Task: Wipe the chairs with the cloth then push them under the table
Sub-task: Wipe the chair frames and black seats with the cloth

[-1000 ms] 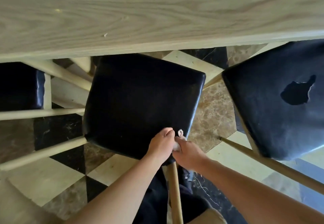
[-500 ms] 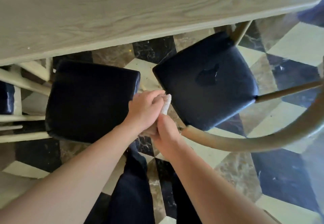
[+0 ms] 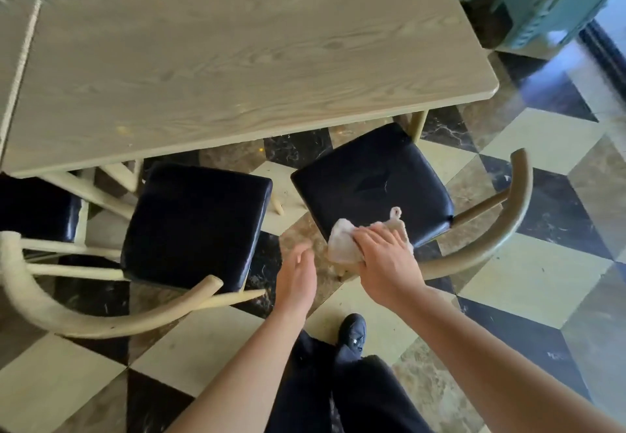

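The hands have parted since half a second ago: the right hand (image 3: pixel 386 256) now presses the cloth (image 3: pixel 345 244) flat on the right chair's seat (image 3: pixel 369 178), covering much of it. The left hand (image 3: pixel 296 278) hangs open, blurred, empty, beside the worktop (image 3: pixel 220 60).

Two chairs stand side by side before the tabletop (image 3: pixel 237 60): left chair (image 3: pixel 196 226), right chair (image 3: pixel 369 178) (cloth (image 3: pixel 342 239) on its near corner).

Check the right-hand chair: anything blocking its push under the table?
Possibly. The table leg stands right at the seat's far right corner; the chair sits angled. Right hand presses the cloth on it.
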A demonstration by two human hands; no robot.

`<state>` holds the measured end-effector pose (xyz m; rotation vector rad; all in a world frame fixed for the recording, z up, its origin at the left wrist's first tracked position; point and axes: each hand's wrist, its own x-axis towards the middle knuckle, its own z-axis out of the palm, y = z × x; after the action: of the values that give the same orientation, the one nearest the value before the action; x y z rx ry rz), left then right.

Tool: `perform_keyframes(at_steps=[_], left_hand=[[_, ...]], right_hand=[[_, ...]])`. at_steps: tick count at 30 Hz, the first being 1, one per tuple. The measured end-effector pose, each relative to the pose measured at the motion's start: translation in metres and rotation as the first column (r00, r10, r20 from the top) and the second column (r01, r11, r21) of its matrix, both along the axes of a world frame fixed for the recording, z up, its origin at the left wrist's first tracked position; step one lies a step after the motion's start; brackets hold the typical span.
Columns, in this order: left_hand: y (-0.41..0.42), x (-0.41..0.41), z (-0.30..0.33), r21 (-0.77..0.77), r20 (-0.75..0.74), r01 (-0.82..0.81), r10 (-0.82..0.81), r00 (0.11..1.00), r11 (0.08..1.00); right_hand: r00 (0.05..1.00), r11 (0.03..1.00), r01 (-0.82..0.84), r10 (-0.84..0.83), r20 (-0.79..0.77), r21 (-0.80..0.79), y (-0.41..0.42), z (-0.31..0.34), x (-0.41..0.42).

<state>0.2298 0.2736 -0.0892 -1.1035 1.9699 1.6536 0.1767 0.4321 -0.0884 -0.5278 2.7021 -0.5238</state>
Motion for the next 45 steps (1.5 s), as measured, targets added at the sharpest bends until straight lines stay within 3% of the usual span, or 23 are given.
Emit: perform_keyframes(at_steps=[2, 8, 13, 17, 20, 23, 29, 32, 34, 39, 45], left_hand=[[0.015, 0.001, -0.001, 0.065, 0.061, -0.05, 0.046, 0.997, 0.997], [0.041, -0.006, -0.004, 0.274, 0.133, -0.399, 0.377, 0.917, 0.875], [0.048, -0.018, -0.011, 0.113, 0.112, -0.489, 0.478, 0.871, 0.865], [0.067, -0.041, -0.017, -0.075, 0.097, -0.534, 0.54, 0.836, 0.842], [0.092, -0.061, -0.021, -0.179, 0.162, -0.466, 0.493, 0.855, 0.866], [0.115, -0.073, -0.023, -0.324, 0.117, -0.308, 0.361, 0.925, 0.894], [0.163, -0.063, -0.031, -0.565, 0.253, 0.078, 0.082, 0.964, 0.821], [0.174, -0.063, -0.032, -0.635, 0.209, 0.074, 0.078, 0.975, 0.769], [0.178, -0.07, -0.032, -0.614, 0.181, 0.032, 0.1, 0.978, 0.789], [0.185, -0.078, -0.036, -0.587, 0.294, 0.139, 0.05, 0.954, 0.798], [0.179, -0.068, -0.039, -0.617, 0.272, 0.15, 0.031, 0.962, 0.772]], right_hand=[[0.988, 0.992, -0.087, 0.073, 0.137, 0.095, -0.001, -0.01, 0.012], [0.955, 0.983, -0.173, 0.154, 0.254, 0.055, -0.011, -0.027, 0.004], [0.878, 0.987, -0.158, 0.133, 0.46, 0.015, -0.018, -0.035, -0.025], [0.836, 0.866, -0.495, 0.449, 0.316, 0.078, 0.003, -0.051, -0.031], [0.768, 0.792, -0.607, 0.565, 0.302, 0.063, 0.046, -0.053, -0.041], [0.699, 0.728, -0.685, 0.665, 0.265, -0.021, 0.098, -0.05, -0.06], [0.445, 0.483, -0.874, 0.842, 0.306, -0.058, 0.213, -0.045, -0.147], [0.398, 0.421, -0.907, 0.858, 0.326, -0.001, 0.254, -0.041, -0.192], [0.362, 0.367, -0.929, 0.876, 0.319, 0.047, 0.277, -0.037, -0.22], [0.377, 0.346, -0.924, 0.896, 0.234, 0.162, 0.32, -0.033, -0.291], [0.441, 0.408, -0.888, 0.886, 0.141, 0.214, 0.334, -0.037, -0.338]])
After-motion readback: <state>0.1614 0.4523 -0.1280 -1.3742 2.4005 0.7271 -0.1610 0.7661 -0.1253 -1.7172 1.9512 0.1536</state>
